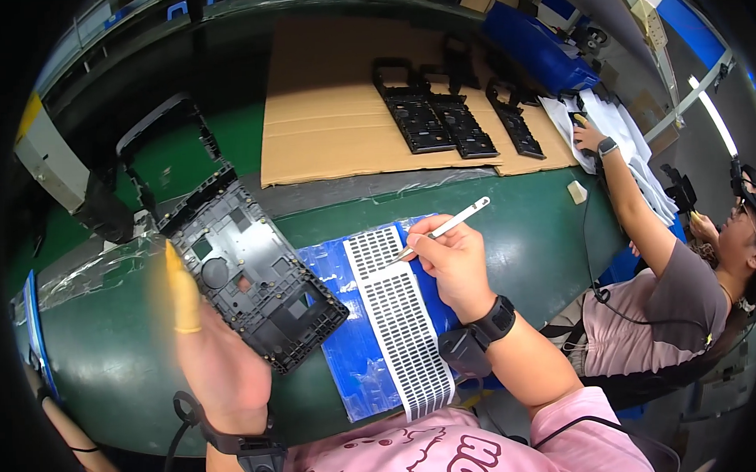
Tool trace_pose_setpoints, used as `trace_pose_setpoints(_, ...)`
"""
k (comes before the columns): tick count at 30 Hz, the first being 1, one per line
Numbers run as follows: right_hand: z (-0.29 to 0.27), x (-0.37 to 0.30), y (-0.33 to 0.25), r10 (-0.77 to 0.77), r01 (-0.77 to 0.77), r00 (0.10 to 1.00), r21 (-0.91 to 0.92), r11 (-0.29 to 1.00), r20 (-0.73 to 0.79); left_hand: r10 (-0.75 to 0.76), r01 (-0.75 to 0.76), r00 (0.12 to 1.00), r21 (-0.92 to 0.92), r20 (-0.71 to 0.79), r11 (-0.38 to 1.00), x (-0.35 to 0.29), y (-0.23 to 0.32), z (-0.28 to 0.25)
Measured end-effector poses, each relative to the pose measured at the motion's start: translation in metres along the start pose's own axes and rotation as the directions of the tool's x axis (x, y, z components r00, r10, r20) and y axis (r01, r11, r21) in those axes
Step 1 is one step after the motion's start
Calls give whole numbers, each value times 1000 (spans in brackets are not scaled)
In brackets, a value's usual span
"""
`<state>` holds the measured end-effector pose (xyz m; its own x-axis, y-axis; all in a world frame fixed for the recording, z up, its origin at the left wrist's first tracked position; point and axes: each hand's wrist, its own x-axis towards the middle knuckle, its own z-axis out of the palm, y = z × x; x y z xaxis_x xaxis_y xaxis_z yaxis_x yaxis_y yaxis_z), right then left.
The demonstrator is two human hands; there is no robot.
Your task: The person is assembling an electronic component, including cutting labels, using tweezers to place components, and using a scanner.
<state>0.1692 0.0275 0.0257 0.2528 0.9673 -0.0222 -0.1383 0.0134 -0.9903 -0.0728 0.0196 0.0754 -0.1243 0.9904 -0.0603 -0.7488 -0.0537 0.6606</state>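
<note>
Gripping a white tweezer (450,226), the right hand (454,262) pinches it between closed fingers; the tip touches the white sticker sheet (397,318) lying on blue film (349,353) on the green table (527,222); the left hand (211,350), with a yellow finger cot (182,288), holds the dark plastic frame (250,278) tilted, just left of the sheet; three similar frames (457,121) rest on cardboard (332,113) beyond.
</note>
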Motion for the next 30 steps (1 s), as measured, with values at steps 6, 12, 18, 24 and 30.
trace_pose_setpoints(6,11,-17,-17,23,-26,1000,-288,957,-15,-160,138,980,-174,-119,975,-23,15,17)
trace_pose_setpoints(12,-41,-10,-1,-19,19,1000,-30,999,3,-185,219,972,-269,144,938,-34,-11,21)
trace_pose_setpoints(18,16,-51,-65,-74,76,997,119,990,-19,-163,171,984,-125,69,977,-35,-16,17)
trace_pose_setpoints(24,58,-70,-74,-70,28,976,204,979,205,-287,293,950,-40,120,955,-33,-13,27)
trace_pose_setpoints(30,51,-74,-56,-129,97,975,176,980,183,-354,372,914,-63,198,926,-35,-21,24)
